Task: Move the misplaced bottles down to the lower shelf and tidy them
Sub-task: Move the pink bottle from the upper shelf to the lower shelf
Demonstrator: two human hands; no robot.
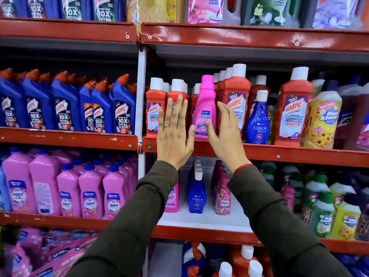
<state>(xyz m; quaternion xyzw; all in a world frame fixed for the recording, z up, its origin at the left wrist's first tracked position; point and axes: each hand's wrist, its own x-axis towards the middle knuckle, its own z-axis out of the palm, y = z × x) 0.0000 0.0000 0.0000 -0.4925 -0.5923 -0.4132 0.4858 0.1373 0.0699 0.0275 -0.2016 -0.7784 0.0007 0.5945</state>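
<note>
A pink Vanish bottle (204, 104) stands among red Harpic bottles (236, 102) on the middle shelf (279, 153). My left hand (173, 134) is raised flat just left of it, fingers apart, holding nothing. My right hand (226, 132) is open to its right, thumb touching the bottle's lower label. A blue Ujala bottle (257, 120) stands further right on the same shelf. On the lower shelf (205, 220) stand another pink Vanish bottle (172, 198), a row of blue Ujala bottles (196, 194) and Comfort bottles (223, 198).
Blue Harpic bottles (65, 108) fill the left middle shelf and pink Shakti bottles (67, 188) the shelf below. Yellow Max Kleen bottles (323, 118) stand at the right. A white upright post (140, 100) divides the two bays. More bottles sit above and below.
</note>
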